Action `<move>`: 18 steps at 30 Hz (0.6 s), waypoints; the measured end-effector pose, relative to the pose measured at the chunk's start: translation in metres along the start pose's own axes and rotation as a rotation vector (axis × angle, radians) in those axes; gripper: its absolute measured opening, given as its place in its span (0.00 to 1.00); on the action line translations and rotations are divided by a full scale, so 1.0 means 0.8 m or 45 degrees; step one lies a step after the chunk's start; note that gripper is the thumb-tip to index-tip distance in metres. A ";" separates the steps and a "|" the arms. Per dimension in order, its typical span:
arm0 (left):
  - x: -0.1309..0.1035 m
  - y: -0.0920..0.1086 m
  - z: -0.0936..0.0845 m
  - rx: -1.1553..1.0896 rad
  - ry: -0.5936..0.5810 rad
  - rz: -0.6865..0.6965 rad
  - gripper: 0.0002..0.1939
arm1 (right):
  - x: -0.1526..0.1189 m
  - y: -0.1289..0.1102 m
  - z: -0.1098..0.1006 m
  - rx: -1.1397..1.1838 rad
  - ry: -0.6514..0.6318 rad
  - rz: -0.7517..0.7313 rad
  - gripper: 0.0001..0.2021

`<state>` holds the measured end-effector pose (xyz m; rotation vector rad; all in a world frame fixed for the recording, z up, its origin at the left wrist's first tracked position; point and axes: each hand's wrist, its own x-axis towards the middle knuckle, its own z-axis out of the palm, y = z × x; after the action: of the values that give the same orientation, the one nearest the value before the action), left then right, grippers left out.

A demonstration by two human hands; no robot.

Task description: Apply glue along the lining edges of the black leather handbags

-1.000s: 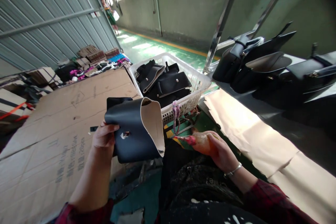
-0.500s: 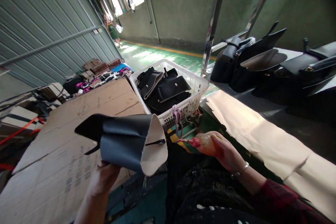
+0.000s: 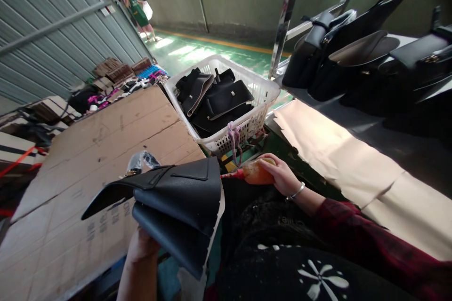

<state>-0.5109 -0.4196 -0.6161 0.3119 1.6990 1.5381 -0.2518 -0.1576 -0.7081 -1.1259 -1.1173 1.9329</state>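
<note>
My left hand (image 3: 143, 244) grips a black leather handbag (image 3: 176, 202) from below, its fingers mostly hidden beneath it. The bag lies on its side, with its flap pointing left and its raw, pale-lined edge facing right. A handle wrapped in clear plastic (image 3: 143, 161) shows behind it. My right hand (image 3: 280, 174) is wrapped round a squeeze bottle (image 3: 259, 172) of amber liquid with a red nozzle. The nozzle tip is at the bag's right edge; whether it touches cannot be made out.
Flattened cardboard (image 3: 141, 127) covers the table at left. A white plastic basket (image 3: 259, 124) ahead holds several black bag pieces. On the right, a rack shelf (image 3: 325, 108) bears black handbags above brown paper (image 3: 339, 160). A person in a green apron (image 3: 138, 11) stands far back.
The bag has turned in my left hand, bringing a stitched outer panel and the wrapped handle into view. My right hand has brought the bottle's nozzle left to the bag's edge.
</note>
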 end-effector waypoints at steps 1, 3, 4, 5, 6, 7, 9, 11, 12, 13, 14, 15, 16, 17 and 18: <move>-0.001 0.004 0.006 0.020 0.047 0.023 0.25 | 0.003 0.001 0.001 -0.005 0.003 -0.001 0.25; -0.003 0.011 0.017 0.034 0.159 0.109 0.27 | 0.009 0.002 0.002 -0.024 -0.001 -0.002 0.25; -0.005 0.014 0.022 0.031 0.211 0.161 0.27 | 0.011 0.003 0.002 -0.037 -0.007 -0.006 0.25; -0.006 0.017 0.026 0.026 0.247 0.199 0.28 | 0.013 0.004 0.002 -0.049 -0.011 -0.010 0.25; -0.007 0.019 0.030 0.022 0.262 0.211 0.28 | 0.015 0.006 0.002 -0.060 -0.015 -0.014 0.25; -0.008 0.021 0.033 0.020 0.271 0.205 0.29 | 0.016 0.007 0.000 -0.068 -0.017 -0.015 0.25; -0.008 0.024 0.035 0.025 0.273 0.138 0.33 | 0.016 0.010 -0.002 -0.072 -0.020 -0.001 0.25; -0.007 0.025 0.033 0.037 0.286 0.079 0.34 | 0.012 0.011 -0.006 -0.066 -0.036 0.040 0.25; -0.006 0.024 0.030 0.041 0.282 0.058 0.35 | 0.009 0.011 -0.007 -0.061 -0.056 0.062 0.24; -0.005 0.022 0.027 0.040 0.266 0.044 0.34 | 0.006 0.010 -0.009 -0.062 -0.080 0.078 0.24; -0.004 0.020 0.024 0.037 0.239 0.034 0.33 | 0.002 0.009 -0.010 -0.069 -0.107 0.092 0.24; -0.004 0.018 0.022 0.032 0.208 0.026 0.32 | -0.001 0.008 -0.011 -0.082 -0.133 0.102 0.23; -0.003 0.017 0.021 0.023 0.180 0.025 0.31 | -0.003 0.006 -0.013 -0.097 -0.153 0.108 0.23; -0.003 0.017 0.022 0.011 0.171 0.032 0.31 | -0.005 0.005 -0.014 -0.117 -0.163 0.109 0.23; -0.004 0.017 0.025 0.001 0.179 0.032 0.31 | -0.006 0.004 -0.015 -0.142 -0.160 0.100 0.23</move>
<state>-0.4998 -0.4042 -0.6008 0.2309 1.8097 1.6107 -0.2395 -0.1586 -0.7127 -1.1354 -1.2789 2.0475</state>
